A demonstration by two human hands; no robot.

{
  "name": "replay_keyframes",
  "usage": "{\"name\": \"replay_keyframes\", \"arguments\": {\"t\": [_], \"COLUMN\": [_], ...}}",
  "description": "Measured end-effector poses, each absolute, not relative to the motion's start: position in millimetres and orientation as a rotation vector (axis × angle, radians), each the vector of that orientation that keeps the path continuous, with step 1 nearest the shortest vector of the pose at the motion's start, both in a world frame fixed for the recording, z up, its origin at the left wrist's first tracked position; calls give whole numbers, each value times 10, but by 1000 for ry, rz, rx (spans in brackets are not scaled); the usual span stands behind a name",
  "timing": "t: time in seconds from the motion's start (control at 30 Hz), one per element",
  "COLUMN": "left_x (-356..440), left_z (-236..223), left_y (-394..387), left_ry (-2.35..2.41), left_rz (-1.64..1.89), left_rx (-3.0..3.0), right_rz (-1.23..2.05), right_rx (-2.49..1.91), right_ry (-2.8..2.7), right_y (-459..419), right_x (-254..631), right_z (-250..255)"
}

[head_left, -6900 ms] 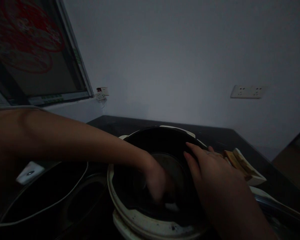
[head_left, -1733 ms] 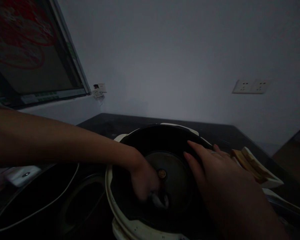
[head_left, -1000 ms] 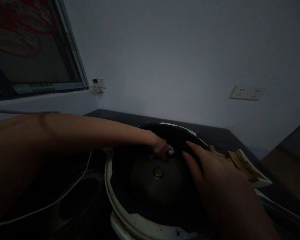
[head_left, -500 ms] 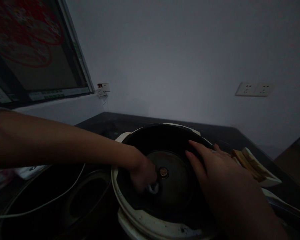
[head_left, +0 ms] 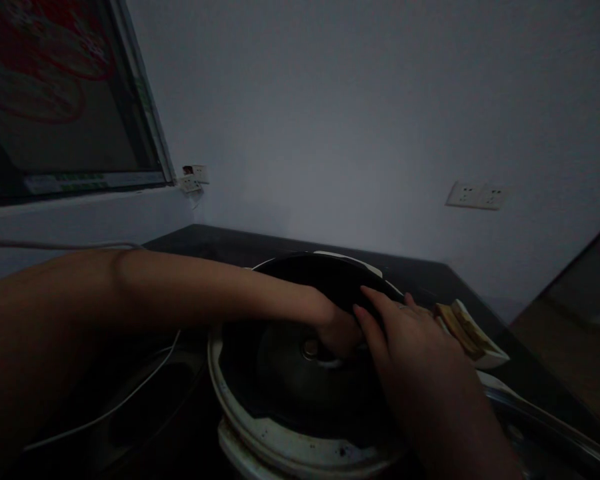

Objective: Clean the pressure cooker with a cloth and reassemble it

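Observation:
An electric pressure cooker (head_left: 300,433) with a stained cream rim stands lidless on the dark counter. Its inner pot is out, so the round heating plate (head_left: 285,373) and the metal button (head_left: 310,349) at its centre show. My left hand (head_left: 337,330) reaches deep inside, closed on a small white cloth (head_left: 330,364) pressed against the plate right of the button. Most of the cloth is hidden under the fingers. My right hand (head_left: 410,347) grips the cooker's right side, its fingertips over the rim and pointing inward.
A dark round pot (head_left: 150,400) sits to the left, with a white cord (head_left: 105,415) across it. Right of the cooker are a cream and brown piece (head_left: 473,333) and a shiny-edged object (head_left: 540,420). Wall sockets (head_left: 475,195) are behind the counter (head_left: 410,263).
My left hand has swept from the left of the central button to its right, cloth still in it. The right hand keeps its hold on the cooker. The view has shifted slightly.

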State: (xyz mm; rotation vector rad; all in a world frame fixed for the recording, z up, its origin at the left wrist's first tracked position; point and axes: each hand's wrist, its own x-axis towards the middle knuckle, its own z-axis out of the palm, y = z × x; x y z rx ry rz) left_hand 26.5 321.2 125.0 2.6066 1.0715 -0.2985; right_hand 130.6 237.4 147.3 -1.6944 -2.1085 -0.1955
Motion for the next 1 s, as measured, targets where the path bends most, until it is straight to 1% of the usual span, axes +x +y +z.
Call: {"name": "replay_keyframes", "arguments": {"t": [0.17, 0.3, 0.4, 0.5, 0.6, 0.7, 0.8, 0.9, 1.0], "left_x": [47, -197, -350, -485, -642, -838, -1019, -1125, -1156], "left_z": [1409, 1511, 1670, 1961, 2270, 2440, 2449, 2381, 2298], "left_y": [3408, 3254, 3090, 2941, 2793, 2619, 2406, 2176, 1985], "left_ry": [1114, 1175, 1238, 1328, 1413, 1388, 1312, 1147, 979], "left_rz": [-643, -812, -843, -643, -320, 16, 347, 656, 836], "left_rx": [2616, 2573, 2560, 2632, 2653, 2622, 2544, 2395, 2219], "right_rz": [-67, -52, -37, -60, -113, -123, -60, 26, 183], "right_rx": [-1830, -1790, -1733, -1635, -1531, -1493, -1462, -1300, -1104], "right_ry": [-2112, -2084, -2053, -2044, -2027, -1987, -1916, -1861, -1835], "right_y": [2324, 2303, 2324, 2379, 2429, 2403, 2271, 2097, 1984], "right_x": [1262, 1257, 1275, 1305, 1345, 1374, 1354, 1283, 1205], "right_z": [1600, 1612, 1558, 1481, 1442, 1485, 1578, 1652, 1695]}}
